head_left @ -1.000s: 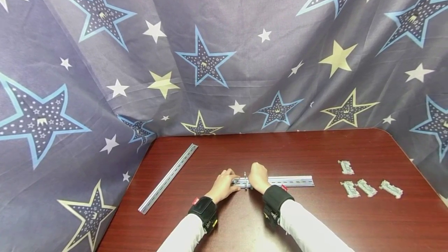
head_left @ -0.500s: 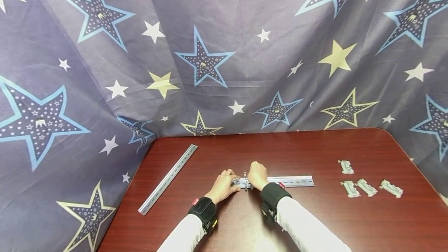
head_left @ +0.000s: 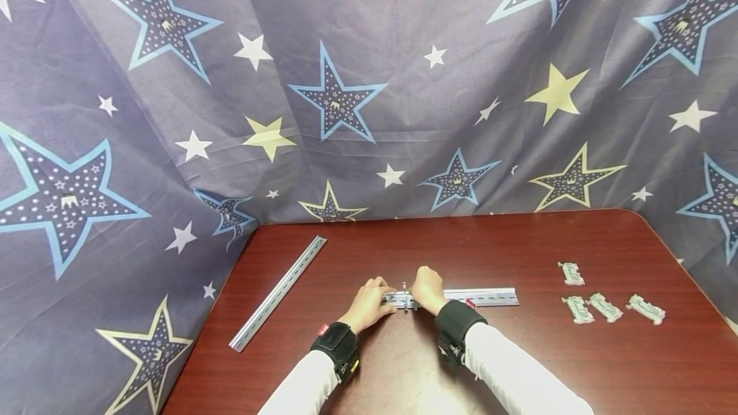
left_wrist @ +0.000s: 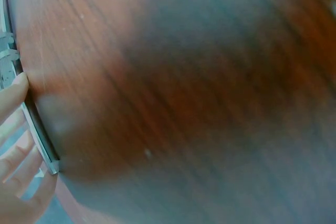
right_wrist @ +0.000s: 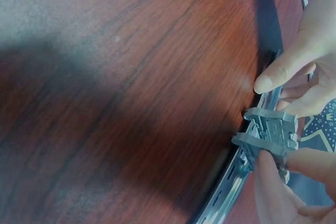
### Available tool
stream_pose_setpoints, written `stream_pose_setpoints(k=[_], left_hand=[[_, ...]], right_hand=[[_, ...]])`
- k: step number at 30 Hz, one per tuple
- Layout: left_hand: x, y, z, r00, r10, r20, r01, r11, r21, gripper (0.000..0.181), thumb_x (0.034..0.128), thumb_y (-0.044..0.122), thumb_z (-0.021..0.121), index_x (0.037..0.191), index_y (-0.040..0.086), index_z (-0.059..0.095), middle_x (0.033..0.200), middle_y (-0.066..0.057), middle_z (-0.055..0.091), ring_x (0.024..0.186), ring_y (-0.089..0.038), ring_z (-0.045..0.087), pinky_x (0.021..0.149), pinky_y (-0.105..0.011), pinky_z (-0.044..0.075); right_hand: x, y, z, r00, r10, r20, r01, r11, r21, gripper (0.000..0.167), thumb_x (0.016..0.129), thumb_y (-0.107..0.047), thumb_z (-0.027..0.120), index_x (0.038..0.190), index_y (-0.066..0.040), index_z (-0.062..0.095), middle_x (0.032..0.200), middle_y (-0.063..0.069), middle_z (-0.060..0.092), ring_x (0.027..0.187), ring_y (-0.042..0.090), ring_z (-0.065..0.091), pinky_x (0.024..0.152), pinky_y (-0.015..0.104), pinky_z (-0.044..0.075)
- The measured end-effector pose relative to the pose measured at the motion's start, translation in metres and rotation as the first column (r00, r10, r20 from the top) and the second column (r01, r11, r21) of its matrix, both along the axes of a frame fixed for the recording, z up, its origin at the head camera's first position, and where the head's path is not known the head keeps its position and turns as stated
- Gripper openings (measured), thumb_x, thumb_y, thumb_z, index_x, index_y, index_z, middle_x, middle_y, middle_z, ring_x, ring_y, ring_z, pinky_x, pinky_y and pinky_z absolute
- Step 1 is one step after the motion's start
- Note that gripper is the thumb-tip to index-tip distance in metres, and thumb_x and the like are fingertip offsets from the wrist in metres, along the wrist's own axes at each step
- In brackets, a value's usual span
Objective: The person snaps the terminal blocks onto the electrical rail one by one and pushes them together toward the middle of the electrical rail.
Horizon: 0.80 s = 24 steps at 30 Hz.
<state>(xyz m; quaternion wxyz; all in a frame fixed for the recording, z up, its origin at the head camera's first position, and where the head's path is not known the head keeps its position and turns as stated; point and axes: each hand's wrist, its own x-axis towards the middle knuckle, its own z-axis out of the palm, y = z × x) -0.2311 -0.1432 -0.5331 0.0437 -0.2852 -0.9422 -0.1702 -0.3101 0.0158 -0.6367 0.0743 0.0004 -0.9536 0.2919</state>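
Clamps a rail (head_left: 481,298) between thumb and fingers of the left hand (head_left: 367,305), near the rail's left end, at lower centre of the head view. Pinches a grey block (right_wrist: 247,141) on that rail with the right hand (head_left: 428,288), just beside another block (right_wrist: 281,124) standing there. Has a second rail (head_left: 278,293) lying aslant at left of the frame and four pale blocks (head_left: 604,307) at right, on a reddish counter (head_left: 369,248).

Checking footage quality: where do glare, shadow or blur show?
Head: bright glare on the table at bottom centre, the central rail fairly sharp. Left wrist: table grain soft, with blurry dark patches, probably shadow. Right wrist: a soft-edged dark shadow crosses the table, pale haze at upper left, the gray pieces clearer.
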Motion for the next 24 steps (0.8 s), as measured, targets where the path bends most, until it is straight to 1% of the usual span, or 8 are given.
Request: stream_pose_setpoints(k=[3, 4, 6, 8, 13, 15, 19, 24], left_hand=[[0.000, 0.001, 0.001, 1.000, -0.001, -0.004, 0.001, 1.000, -0.008, 0.034, 0.0678, 0.021, 0.073, 0.098, 0.007, 0.066, 0.085, -0.003, 0.051, 0.078, -0.018, 0.046, 0.065, -0.031, 0.039], [0.000, 0.001, 0.001, 1.000, -0.001, -0.005, 0.001, 1.000, -0.008, 0.034, 0.0678, 0.021, 0.073, 0.098, 0.007, 0.066, 0.085, -0.003, 0.051, 0.079, -0.018, 0.047, 0.065, -0.031, 0.039], [0.000, 0.001, 0.001, 1.000, -0.001, -0.006, 0.001, 1.000, -0.010, 0.034, 0.0679, 0.022, 0.073, 0.098, 0.007, 0.067, 0.086, -0.003, 0.052, 0.079, -0.018, 0.047, 0.065, -0.031, 0.039], [0.000, 0.001, 0.001, 1.000, 0.003, -0.006, -0.003, 1.000, -0.010, 0.034, 0.0679, 0.022, 0.073, 0.098, 0.008, 0.067, 0.086, -0.003, 0.052, 0.079, -0.018, 0.047, 0.066, -0.031, 0.039], [-0.001, 0.000, 0.000, 1.000, 0.011, -0.001, -0.011, 1.000, -0.012, 0.033, 0.0682, 0.022, 0.073, 0.098, 0.009, 0.067, 0.086, -0.001, 0.051, 0.080, -0.018, 0.047, 0.066, -0.032, 0.039], [0.000, 0.000, 0.000, 1.000, 0.011, 0.003, -0.011, 1.000, -0.014, 0.033, 0.0686, 0.022, 0.073, 0.098, 0.009, 0.067, 0.086, -0.001, 0.051, 0.080, -0.018, 0.047, 0.067, -0.032, 0.039], [0.000, 0.000, 0.000, 1.000, 0.007, 0.003, -0.007, 1.000, -0.013, 0.033, 0.0685, 0.022, 0.073, 0.098, 0.008, 0.067, 0.086, -0.001, 0.051, 0.080, -0.018, 0.047, 0.067, -0.032, 0.039], [0.000, 0.000, 0.001, 1.000, 0.009, -0.005, -0.009, 1.000, -0.012, 0.034, 0.0680, 0.022, 0.073, 0.098, 0.008, 0.067, 0.086, -0.002, 0.051, 0.080, -0.018, 0.047, 0.067, -0.032, 0.040]], right_hand=[[-0.041, 0.005, -0.076, 1.000, -0.017, -0.022, 0.018, 0.999, 0.028, 0.024, 0.049, -0.029, 0.074, 0.052, -0.016, 0.055, 0.055, 0.004, 0.057, 0.052, 0.025, 0.056, 0.043, 0.038, 0.039], [-0.044, 0.006, -0.079, 0.999, -0.012, 0.030, 0.011, 1.000, 0.019, 0.025, 0.051, -0.033, 0.075, 0.055, -0.015, 0.058, 0.058, 0.005, 0.059, 0.055, 0.026, 0.058, 0.045, 0.040, 0.041], [-0.025, 0.008, -0.037, 0.993, -0.013, 0.120, 0.015, 1.000, -0.018, 0.028, 0.053, -0.031, 0.077, 0.061, -0.009, 0.062, 0.063, 0.010, 0.062, 0.059, 0.028, 0.059, 0.050, 0.041, 0.044], [-0.015, 0.010, -0.020, 0.993, 0.008, 0.117, -0.002, 0.998, -0.056, 0.032, 0.055, -0.032, 0.075, 0.063, -0.004, 0.061, 0.064, 0.013, 0.061, 0.057, 0.026, 0.057, 0.050, 0.038, 0.043], [0.035, 0.016, 0.087, 0.970, 0.037, 0.239, -0.003, 0.990, -0.140, 0.021, 0.063, -0.022, 0.067, 0.058, -0.004, 0.058, 0.058, 0.009, 0.058, 0.052, 0.020, 0.055, 0.051, 0.032, 0.044], [0.053, 0.019, 0.132, 0.949, 0.048, 0.312, 0.001, 0.988, -0.157, 0.016, 0.066, -0.016, 0.064, 0.058, -0.003, 0.060, 0.057, 0.008, 0.059, 0.051, 0.020, 0.058, 0.054, 0.031, 0.046], [0.068, 0.029, 0.161, 0.951, 0.102, 0.290, -0.045, 0.979, -0.200, 0.016, 0.071, -0.012, 0.059, 0.061, 0.000, 0.062, 0.054, 0.007, 0.059, 0.048, 0.018, 0.057, 0.048, 0.025, 0.042], [0.071, 0.044, 0.165, 0.948, 0.130, 0.290, -0.052, 0.963, -0.263, 0.014, 0.074, -0.009, 0.055, 0.069, 0.002, 0.063, 0.060, 0.010, 0.062, 0.048, 0.015, 0.055, 0.048, 0.021, 0.040]])
